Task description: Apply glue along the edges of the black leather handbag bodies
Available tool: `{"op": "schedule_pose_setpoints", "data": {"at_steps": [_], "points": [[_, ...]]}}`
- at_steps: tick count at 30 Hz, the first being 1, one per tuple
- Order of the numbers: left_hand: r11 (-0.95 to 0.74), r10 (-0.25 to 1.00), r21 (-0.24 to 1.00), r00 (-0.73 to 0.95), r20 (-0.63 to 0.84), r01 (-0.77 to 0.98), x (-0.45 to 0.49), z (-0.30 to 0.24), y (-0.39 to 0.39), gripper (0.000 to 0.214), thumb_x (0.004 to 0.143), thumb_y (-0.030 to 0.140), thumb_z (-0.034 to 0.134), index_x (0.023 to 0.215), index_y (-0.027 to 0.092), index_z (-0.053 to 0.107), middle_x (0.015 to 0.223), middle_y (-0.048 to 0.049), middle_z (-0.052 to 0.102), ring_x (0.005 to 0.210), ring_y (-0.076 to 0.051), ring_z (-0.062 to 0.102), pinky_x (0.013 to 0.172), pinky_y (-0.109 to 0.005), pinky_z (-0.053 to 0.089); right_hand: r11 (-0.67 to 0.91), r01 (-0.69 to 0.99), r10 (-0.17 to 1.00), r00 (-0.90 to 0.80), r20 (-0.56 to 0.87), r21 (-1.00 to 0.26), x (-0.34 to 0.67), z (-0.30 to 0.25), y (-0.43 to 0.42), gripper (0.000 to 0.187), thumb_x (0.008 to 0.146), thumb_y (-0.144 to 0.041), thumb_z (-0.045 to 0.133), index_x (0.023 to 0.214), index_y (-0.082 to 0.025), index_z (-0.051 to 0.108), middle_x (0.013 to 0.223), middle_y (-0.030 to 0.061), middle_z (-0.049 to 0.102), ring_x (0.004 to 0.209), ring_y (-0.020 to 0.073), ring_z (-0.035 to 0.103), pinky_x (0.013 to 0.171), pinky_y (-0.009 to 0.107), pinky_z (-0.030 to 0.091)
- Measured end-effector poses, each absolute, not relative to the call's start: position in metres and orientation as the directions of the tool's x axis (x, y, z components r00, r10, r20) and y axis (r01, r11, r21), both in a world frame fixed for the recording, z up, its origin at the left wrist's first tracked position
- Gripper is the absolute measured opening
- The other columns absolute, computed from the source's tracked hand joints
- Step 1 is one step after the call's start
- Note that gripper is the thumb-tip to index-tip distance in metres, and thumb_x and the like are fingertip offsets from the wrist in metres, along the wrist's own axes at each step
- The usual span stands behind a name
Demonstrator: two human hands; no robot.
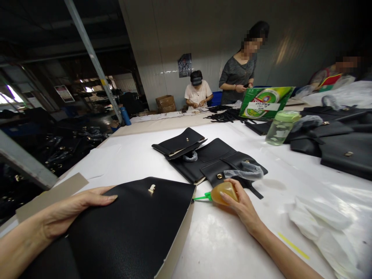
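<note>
Steadiness counts most at the near edge of the white-covered table (212,248), where we have a black, pebbled, leather-like panel (133,228). Our left hand (72,209) is clamped on its left side, a fingertip pressing the upper face; we want that grip firm but light, so the sheet does not buckle. Our right hand (242,203) is wrapped around a translucent amber plastic squeeze bottle (223,193), its slim green nozzle (205,197) aimed at the panel's far right corner; whether the tip touches, we cannot tell. We judge that a gentle, even squeeze serves best, guiding the tip along the pale raw side edge (178,240), clear of the small gold metal clasp (151,189) and the black face. Just beyond, toward the table's middle, lies a black bag with a plastic-wrapped handle (215,155); stray drips could mark it. Nearer the table's far edge, a pale-green translucent drinking bottle (279,130) and a green printed carton (267,101) stand well apart from our work.
</note>
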State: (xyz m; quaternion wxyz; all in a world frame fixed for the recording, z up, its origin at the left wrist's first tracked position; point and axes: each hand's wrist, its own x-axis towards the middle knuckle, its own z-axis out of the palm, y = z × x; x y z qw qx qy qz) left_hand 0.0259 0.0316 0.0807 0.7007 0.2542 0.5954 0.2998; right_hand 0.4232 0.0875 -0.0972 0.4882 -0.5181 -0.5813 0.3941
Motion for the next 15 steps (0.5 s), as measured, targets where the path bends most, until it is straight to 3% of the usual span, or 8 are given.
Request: {"op": "schedule_pose_setpoints", "data": {"at_steps": [6, 11, 15], "points": [[0.7, 0.714, 0.702, 0.121, -0.689, -0.131, 0.0252, 0.0801, 0.0334, 0.071, 0.071, 0.014, 0.071, 0.136, 0.013, 0.042, 0.115, -0.0175, 0.067, 0.1, -0.034, 0.065, 0.101, -0.05, 0.04, 0.187, 0.24, 0.98, 0.021, 0.198, -0.952, 0.4209, -0.0939, 0.0912, 0.047, 0.08, -0.051, 0.063, 0.116, -0.029, 0.043, 0.105, 0.0013, 0.054, 0.091, 0.0237, 0.055, 0.082, 0.037, 0.043], [0.704, 0.71, 0.698, 0.106, -0.696, -0.131, 0.0228, 0.0793, 0.0332, 0.067, 0.069, 0.015, 0.072, 0.131, 0.014, 0.048, 0.114, -0.016, 0.068, 0.102, -0.035, 0.064, 0.1, -0.051, 0.041, 0.181, 0.236, 0.983, -0.028, 0.179, -0.955, 0.4218, -0.0911, 0.0872, 0.045, 0.08, -0.05, 0.063, 0.115, -0.028, 0.044, 0.096, 0.0002, 0.056, 0.084, 0.0227, 0.056, 0.077, 0.036, 0.044], [0.699, 0.716, 0.707, 0.121, -0.688, -0.112, 0.0235, 0.0806, 0.0317, 0.059, 0.071, 0.015, 0.071, 0.127, 0.014, 0.053, 0.112, -0.0152, 0.069, 0.101, -0.034, 0.065, 0.099, -0.05, 0.041, 0.198, 0.225, 0.978, 0.022, 0.208, -0.954, 0.4202, -0.0923, 0.093, 0.046, 0.08, -0.049, 0.063, 0.116, -0.027, 0.044, 0.106, 0.0018, 0.054, 0.092, 0.0241, 0.055, 0.082, 0.037, 0.044]]}}
